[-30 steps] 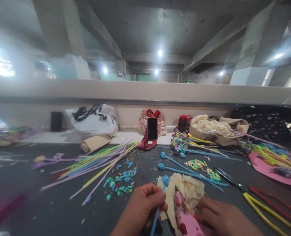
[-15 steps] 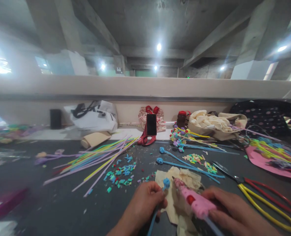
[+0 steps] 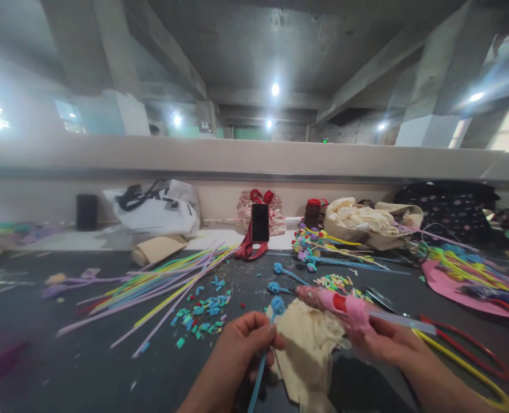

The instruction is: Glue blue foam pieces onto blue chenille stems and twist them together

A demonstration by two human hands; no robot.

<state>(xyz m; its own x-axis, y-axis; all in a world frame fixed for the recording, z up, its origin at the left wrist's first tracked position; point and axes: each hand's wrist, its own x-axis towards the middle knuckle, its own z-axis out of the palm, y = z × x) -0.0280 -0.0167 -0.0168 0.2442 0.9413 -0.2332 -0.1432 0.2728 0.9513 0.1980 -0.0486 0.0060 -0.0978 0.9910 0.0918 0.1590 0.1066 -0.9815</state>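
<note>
Above the near part of the dark table [image 3: 160, 387]: blue pipe-cleaner stem [image 3: 258, 380], knotted head uppermost, pinched in left hand [image 3: 249, 341], thumb and forefinger pressed together just below the knot. To its right, pink glue gun [image 3: 323, 299] in right hand [image 3: 383, 339], fingers curled around it; nozzle near the knot, contact unclear. Beneath, crumpled beige cloth [image 3: 306, 355]. Farther out, more blue-headed stems [image 3: 274, 287]; rightward, red-and-yellow-handled scissors [image 3: 382, 300].

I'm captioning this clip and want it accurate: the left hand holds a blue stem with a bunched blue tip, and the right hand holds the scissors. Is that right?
Not quite: the head view shows the right hand holding a pink glue gun, not the scissors. The left hand does hold a blue stem with a bunched blue tip.
</note>
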